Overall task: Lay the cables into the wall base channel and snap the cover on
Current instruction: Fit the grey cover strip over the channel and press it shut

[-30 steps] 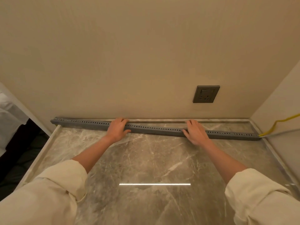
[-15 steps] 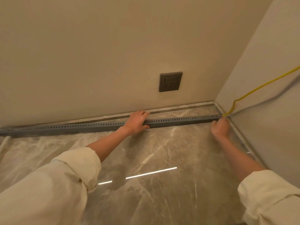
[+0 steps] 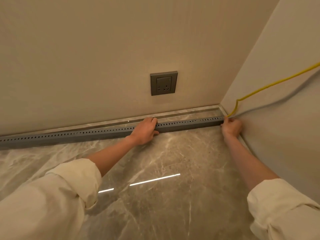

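A long grey perforated channel lies on the marble floor, a little out from the back wall and running into the right corner. My left hand grips its middle, fingers over the top and thumb on the front face. My right hand is curled at the channel's right end in the corner. There it pinches the yellow cable, which comes down along the right wall. A grey cable runs beside the yellow one into the same spot. The cable ends are hidden behind my fingers.
A grey wall socket sits on the back wall above the channel. A narrow marble border strip runs along the wall base behind the channel. The right wall stands close beside my right arm. Glossy marble floor spreads toward me.
My view swung right toward the corner. My right hand slid along the channel to its right end and closed at the cables. My left hand stays at the channel's middle.
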